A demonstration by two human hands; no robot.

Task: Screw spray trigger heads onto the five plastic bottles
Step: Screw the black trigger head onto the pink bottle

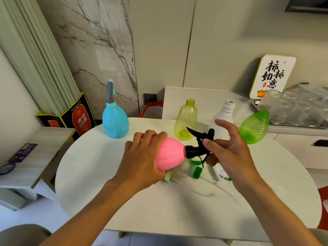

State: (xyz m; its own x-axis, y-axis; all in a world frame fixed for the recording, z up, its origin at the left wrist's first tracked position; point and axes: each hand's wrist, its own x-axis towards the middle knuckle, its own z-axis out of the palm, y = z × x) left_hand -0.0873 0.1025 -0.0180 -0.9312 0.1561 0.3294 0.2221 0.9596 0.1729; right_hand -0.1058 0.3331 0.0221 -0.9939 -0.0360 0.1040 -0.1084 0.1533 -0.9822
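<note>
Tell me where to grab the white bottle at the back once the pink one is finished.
Take the white bottle round its tapering shoulder, just under the threaded neck, coming from the front right with the right hand. It stands upright and capless, so the open neck should stay free. The yellow-green bottle stands close on its left, crowding that side.

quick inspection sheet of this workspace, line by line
surface: round white table, bare toward the near edge.
job's things: pink bottle held on its side with black trigger head on its neck; blue bottle upright with head fitted; yellow-green bottle, white bottle and green bottle uncapped.
clutter: loose trigger heads and dip tubes lying under the hands.
hands: left hand grips the pink bottle; right hand pinches the black trigger head.
cables: nothing seen.
surroundings: calligraphy sign, tray of glasses, red-and-black box.
</note>
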